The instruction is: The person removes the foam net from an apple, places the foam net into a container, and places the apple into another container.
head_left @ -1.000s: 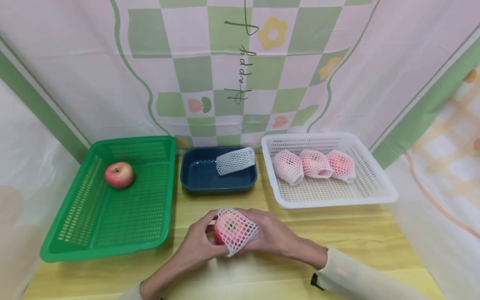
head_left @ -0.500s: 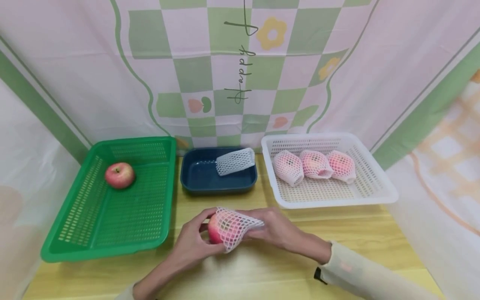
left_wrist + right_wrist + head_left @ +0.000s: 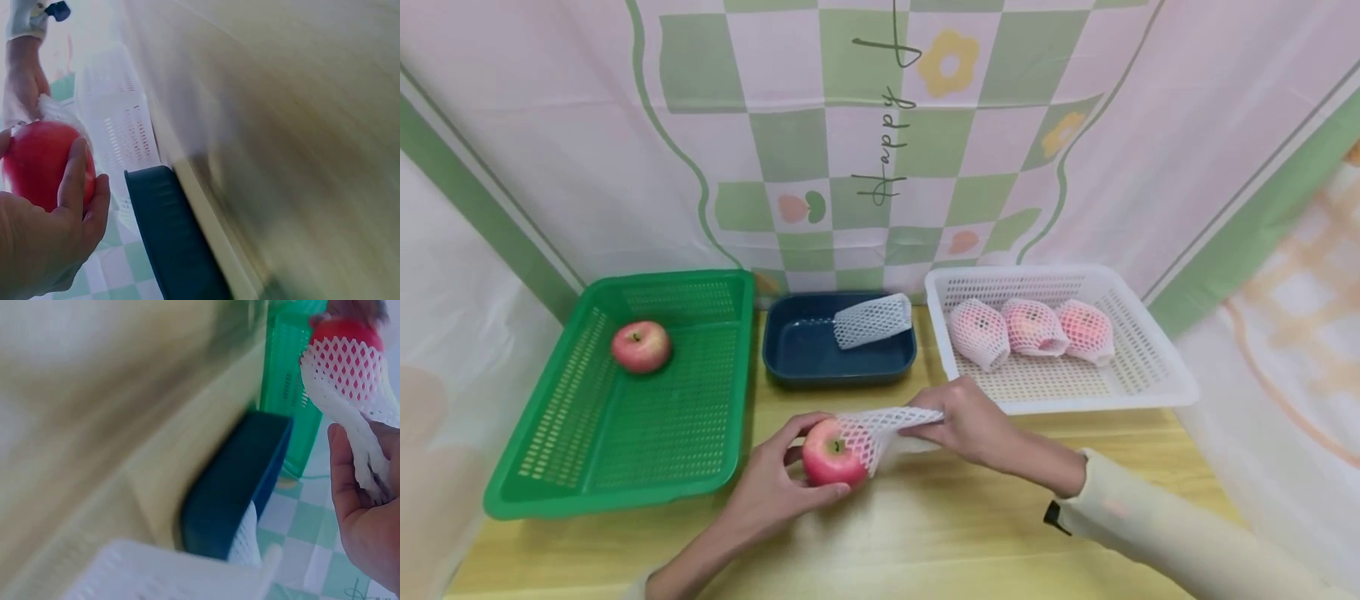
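Apple (image 3: pixel 824 467) and white foam net (image 3: pixel 887 422) are at the near middle of the scene, over the worktop (image 3: pixel 925 542); whether the fruit's underside touches the wood cannot be told. The left hand (image 3: pixel 767 487) grips the apple from the left, its thumb on the near side and its fingers curled round the far side. The right hand (image 3: pixel 967 423), apart from the left, pinches the narrow end of the net, which stretches between that hand and the fruit. The net covers the right part of the apple; the stem and the left part are bare. A pale sleeve (image 3: pixel 1172 525) covers the right forearm, with a black tab (image 3: pixel 1057 517) at its cuff.

Farther off, at left, stands a green basket (image 3: pixel 655 442) with one bare apple (image 3: pixel 642 347) in its far left part, stem up. To the right of it is a dark blue dish (image 3: pixel 797 358); a second foam net (image 3: pixel 874 322) lies slanted in its right part. At far right, a white basket (image 3: pixel 1037 387) holds three net-wrapped apples (image 3: pixel 1035 327) in a row. Behind all three containers hangs a cloth (image 3: pixel 857 133) with green checks, yellow flowers and the word "Happy" running sideways.
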Demonstrator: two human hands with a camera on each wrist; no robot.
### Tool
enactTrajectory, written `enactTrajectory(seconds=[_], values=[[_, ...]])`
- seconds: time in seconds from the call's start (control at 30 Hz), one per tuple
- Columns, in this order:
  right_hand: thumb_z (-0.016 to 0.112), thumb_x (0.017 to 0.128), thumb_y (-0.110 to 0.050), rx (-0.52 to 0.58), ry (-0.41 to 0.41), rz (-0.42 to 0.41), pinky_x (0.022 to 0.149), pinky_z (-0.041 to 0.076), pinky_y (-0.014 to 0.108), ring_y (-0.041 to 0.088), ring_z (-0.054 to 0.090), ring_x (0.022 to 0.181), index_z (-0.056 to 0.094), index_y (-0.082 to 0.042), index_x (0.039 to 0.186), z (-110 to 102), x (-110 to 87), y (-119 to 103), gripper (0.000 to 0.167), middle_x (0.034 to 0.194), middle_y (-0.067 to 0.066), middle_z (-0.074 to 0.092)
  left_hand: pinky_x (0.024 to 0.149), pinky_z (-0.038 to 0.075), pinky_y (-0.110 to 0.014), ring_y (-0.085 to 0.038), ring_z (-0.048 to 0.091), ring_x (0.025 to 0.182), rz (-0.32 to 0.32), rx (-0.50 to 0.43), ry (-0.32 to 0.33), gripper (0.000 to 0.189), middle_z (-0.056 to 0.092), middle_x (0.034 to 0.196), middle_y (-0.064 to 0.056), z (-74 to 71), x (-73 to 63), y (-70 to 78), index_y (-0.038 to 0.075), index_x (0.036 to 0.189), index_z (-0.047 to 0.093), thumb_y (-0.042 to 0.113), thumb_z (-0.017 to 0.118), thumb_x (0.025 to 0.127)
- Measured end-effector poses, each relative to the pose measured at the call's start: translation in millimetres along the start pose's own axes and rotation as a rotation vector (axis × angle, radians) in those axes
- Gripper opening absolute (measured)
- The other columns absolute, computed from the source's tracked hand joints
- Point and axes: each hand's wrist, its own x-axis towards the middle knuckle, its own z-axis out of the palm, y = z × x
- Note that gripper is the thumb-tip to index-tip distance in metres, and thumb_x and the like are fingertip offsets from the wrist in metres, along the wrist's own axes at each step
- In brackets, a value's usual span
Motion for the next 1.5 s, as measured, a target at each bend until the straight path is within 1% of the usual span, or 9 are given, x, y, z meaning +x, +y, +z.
enactTrajectory(seconds=[0.2,0.4,0.47,0.53,0.7,0.87,1.1,1.27,1.5], values=[[0.09,0.083,-0.009,-0.06,-0.022,0.01,0.06,0.055,0.02,-0.001,0.066,0.067,0.082,-0.014,0.085,-21,18.4,-1,0.009,0.079,-0.006,0.078,0.094,0.06,-0.034,-0.026,0.068,0.121,0.008,-0.019,-0.001,0.081,0.066,0.134,-0.003,-5.9,-3.6,2.5,0.024,0.139,0.063,0.021,0.101,0.068],[0.089,0.084,-0.01,-0.105,-0.041,0.014,0.065,0.059,0.024,0.004,0.069,0.069,0.082,-0.013,0.087,-36,45.0,-1,0.007,0.081,-0.004,0.079,0.089,0.061,-0.031,-0.028,0.068,0.121,0.034,-0.038,-0.024,0.081,0.064,0.135,-0.006,-15.1,-4.4,6.8,0.02,0.14,0.061,0.018,0.1,0.07],[0.089,0.085,-0.013,-0.141,-0.056,0.016,0.063,0.057,0.024,0.003,0.065,0.064,0.08,-0.013,0.083,-41,54.6,1,0.009,0.078,-0.004,0.077,0.087,0.062,-0.031,-0.028,0.068,0.121,0.035,-0.042,-0.033,0.081,0.063,0.135,-0.007,-18.2,-4.5,8.4,0.02,0.141,0.06,0.019,0.1,0.071],[0.089,0.086,-0.014,-0.176,-0.072,0.023,0.059,0.053,0.023,0.001,0.056,0.059,0.075,-0.014,0.075,-45,63.9,3,0.018,0.071,-0.007,0.072,0.087,0.062,-0.03,-0.029,0.068,0.12,0.041,-0.041,-0.039,0.081,0.063,0.135,-0.008,-21.0,-4.2,10.1,0.02,0.141,0.06,0.019,0.1,0.071],[0.087,0.088,-0.016,-0.228,-0.118,0.033,0.055,0.039,0.023,0.002,0.035,0.054,0.05,-0.018,0.062,-51,85.4,11,0.045,0.056,-0.011,0.044,0.082,0.064,-0.03,-0.03,0.068,0.118,0.047,-0.054,-0.049,0.078,0.062,0.135,-0.011,-27.2,-3.6,15.1,0.02,0.14,0.059,0.018,0.099,0.073],[0.085,0.09,-0.015,-0.252,-0.153,0.039,0.056,0.036,0.025,0.005,0.032,0.055,0.044,-0.017,0.063,-49,101.7,21,0.049,0.058,-0.01,0.033,0.081,0.064,-0.031,-0.031,0.067,0.118,0.053,-0.036,-0.039,0.079,0.061,0.135,-0.01,-34.5,-4.1,19.7,0.019,0.141,0.058,0.02,0.099,0.073],[0.082,0.091,-0.014,-0.317,-0.214,0.092,0.057,0.042,0.03,0.011,0.044,0.057,0.056,-0.014,0.068,-37,114.2,38,0.035,0.06,-0.007,0.047,0.08,0.065,-0.032,-0.031,0.068,0.116,0.089,-0.03,-0.023,0.08,0.061,0.137,-0.012,-49.9,-7.8,22.1,0.017,0.141,0.056,0.018,0.099,0.073],[0.081,0.091,-0.012,-0.34,-0.258,0.085,0.058,0.045,0.031,0.012,0.048,0.059,0.064,-0.01,0.072,-28,119.2,48,0.026,0.063,-0.004,0.056,0.079,0.064,-0.03,-0.029,0.067,0.114,0.102,0.052,0.026,0.08,0.062,0.139,-0.01,-68.6,-10.8,30.0,0.018,0.143,0.054,0.024,0.098,0.076],[0.08,0.092,-0.013,-0.369,-0.313,0.096,0.058,0.044,0.031,0.013,0.048,0.06,0.059,-0.011,0.071,-13,127.0,54,0.03,0.063,-0.003,0.053,0.078,0.062,-0.028,-0.03,0.066,0.117,0.106,0.171,0.091,0.079,0.06,0.141,-0.009,-100.7,-9.9,43.3,0.017,0.147,0.051,0.028,0.095,0.081]])
